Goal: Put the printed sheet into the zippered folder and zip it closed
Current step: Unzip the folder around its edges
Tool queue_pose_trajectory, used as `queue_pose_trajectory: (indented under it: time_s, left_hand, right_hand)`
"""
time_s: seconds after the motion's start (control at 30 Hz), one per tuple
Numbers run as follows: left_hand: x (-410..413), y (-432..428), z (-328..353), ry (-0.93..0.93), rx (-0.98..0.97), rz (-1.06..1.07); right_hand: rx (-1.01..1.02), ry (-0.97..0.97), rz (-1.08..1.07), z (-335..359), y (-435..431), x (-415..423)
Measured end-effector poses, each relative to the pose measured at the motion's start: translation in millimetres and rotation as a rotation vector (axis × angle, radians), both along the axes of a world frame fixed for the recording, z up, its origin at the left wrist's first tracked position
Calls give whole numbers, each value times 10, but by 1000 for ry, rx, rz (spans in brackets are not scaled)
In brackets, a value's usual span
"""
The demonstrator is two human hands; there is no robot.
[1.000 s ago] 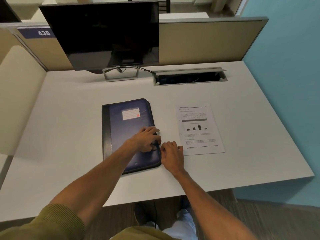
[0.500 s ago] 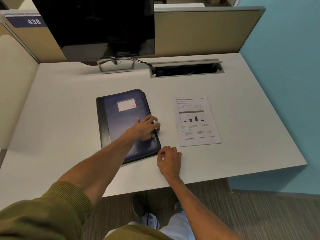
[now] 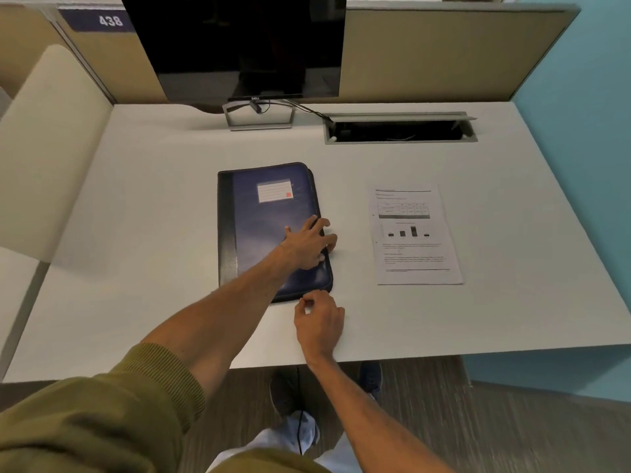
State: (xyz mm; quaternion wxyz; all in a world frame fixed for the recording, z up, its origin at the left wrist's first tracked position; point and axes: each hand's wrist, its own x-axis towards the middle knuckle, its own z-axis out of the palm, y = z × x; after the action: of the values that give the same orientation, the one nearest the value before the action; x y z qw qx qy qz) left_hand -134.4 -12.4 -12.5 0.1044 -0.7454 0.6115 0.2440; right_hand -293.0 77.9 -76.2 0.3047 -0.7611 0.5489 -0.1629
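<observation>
Folder, dark blue with a black spine strip and a small label, lies flat and closed on the bench, under my left hand. That hand is spread flat on the cover near its right edge, fingers splayed, some reaching over the zipper side; it presses, grips nothing.

My right hand sits just below the folder's near right corner, fingers curled in, thumb and forefinger pinched together right at the folder's near edge. It may have the zipper pull, but I cannot tell; anything held is too small to see. Whether the zipper is partly undone, I cannot tell either.

Printed sheet is on the bench to the right of both hands, well apart from them and clear of the folder, flat, face up, with a table, a small bar chart and lines of text.

Past the left hand, at the back of the bench: monitor on its stand, screen dark. Right of it, an open cable slot in the bench top. Olive sleeve pushed up my left arm.
</observation>
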Motion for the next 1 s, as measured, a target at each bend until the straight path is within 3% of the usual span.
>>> queue_pose_trajectory:
  time_s: [0.3, 0.63, 1.0]
  left_hand:
    - [27, 221, -34, 56, -68, -63]
    - [-22, 73, -4, -99, -71, -336]
    - [-47, -130, 5, 9, -99, -262]
  right_hand:
    - [-14, -25, -50, 25, -273, -67]
    - [-31, 17, -11, 74, -520, -55]
    - [-6, 12, -115, -15, -478, 33]
